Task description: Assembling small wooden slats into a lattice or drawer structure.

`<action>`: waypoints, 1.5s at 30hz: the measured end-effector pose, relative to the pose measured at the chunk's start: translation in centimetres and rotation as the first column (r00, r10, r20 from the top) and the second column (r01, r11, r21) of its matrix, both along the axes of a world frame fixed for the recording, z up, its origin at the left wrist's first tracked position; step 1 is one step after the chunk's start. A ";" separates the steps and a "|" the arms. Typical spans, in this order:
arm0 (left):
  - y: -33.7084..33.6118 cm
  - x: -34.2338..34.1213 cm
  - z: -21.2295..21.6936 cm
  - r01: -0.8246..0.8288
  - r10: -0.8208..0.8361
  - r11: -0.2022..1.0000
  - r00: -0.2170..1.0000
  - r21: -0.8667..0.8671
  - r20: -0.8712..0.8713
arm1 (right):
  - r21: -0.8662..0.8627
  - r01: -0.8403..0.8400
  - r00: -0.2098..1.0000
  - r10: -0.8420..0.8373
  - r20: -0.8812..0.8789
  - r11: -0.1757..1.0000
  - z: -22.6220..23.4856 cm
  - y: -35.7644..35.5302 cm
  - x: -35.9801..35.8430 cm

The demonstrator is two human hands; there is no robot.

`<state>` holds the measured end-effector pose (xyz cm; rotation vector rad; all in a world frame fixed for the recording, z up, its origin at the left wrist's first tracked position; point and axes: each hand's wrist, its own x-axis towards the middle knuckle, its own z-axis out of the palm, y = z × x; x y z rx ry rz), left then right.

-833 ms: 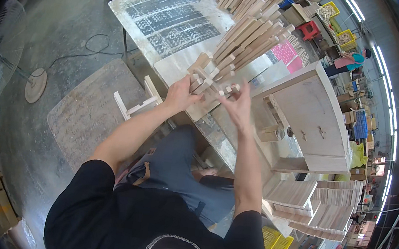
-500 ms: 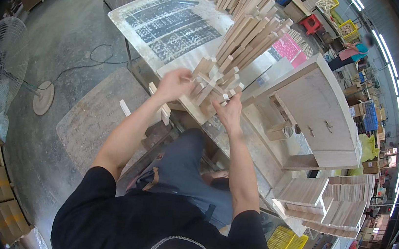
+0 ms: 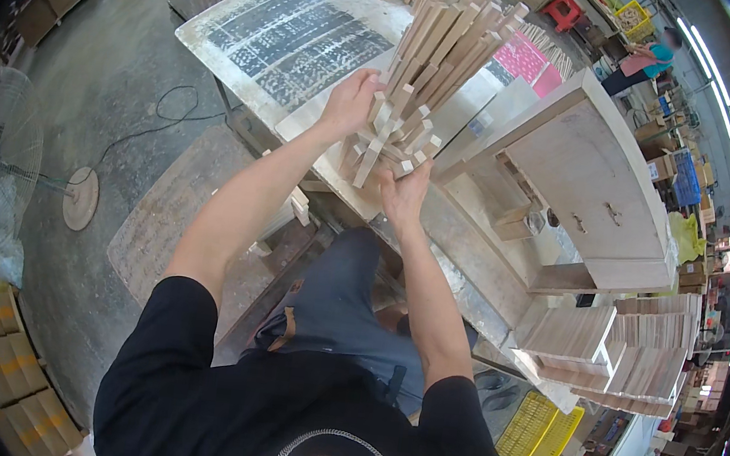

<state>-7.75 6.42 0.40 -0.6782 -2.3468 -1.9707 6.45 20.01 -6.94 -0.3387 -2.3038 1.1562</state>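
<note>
Handling these pale wooden sticks (image 3: 386,140) well would call for light, even pressure from both sides, with the right hand (image 3: 405,195) as a steady stop, and fingertips clear of the gaps between ends. The right thumb stands apart from its fingers at the pile's near right edge; whether they pinch a stick, I cannot tell. The left hand (image 3: 351,103) has its fingers bent close together at the far left edge, their grip unclear. Between both sets of fingers, the square-ended sticks cross and jut unevenly; longer wooden strips (image 3: 457,49) lie beyond the fingertips.
</note>
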 end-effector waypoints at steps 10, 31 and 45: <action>0.0 0.0 -0.3 -0.012 0.027 0.999 0.900 0.037 -0.435 | 0.036 0.061 0.996 -0.059 -0.062 0.997 -0.4 -1.7 0.0; -4.9 9.5 -4.1 -0.066 0.018 0.914 0.992 -0.401 -0.122 | -0.097 0.047 0.999 -0.045 0.018 0.994 1.3 -0.7 1.1; -4.5 9.4 -5.9 -0.178 0.103 0.925 0.968 -0.336 -0.228 | -0.024 0.062 0.997 -0.063 -0.041 0.998 0.1 -0.1 0.9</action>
